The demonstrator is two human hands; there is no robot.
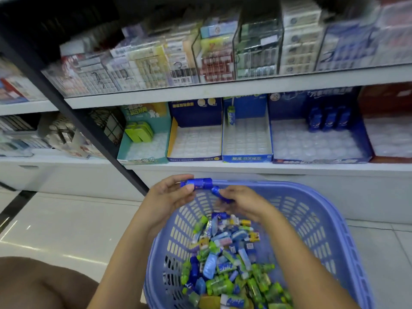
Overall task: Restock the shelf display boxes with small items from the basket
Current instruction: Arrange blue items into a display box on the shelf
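A single wide-angle view looks from the person's head, forward and down. The blue perforated plastic basket [323, 219] fills the lower right, very near, with the left hand [169, 195] and right hand [243, 201] at mid-frame. The white shelf [245, 167] and its row of cardboard display boxes [246, 141] cross the upper half, facing the camera and blurred toward the edges.
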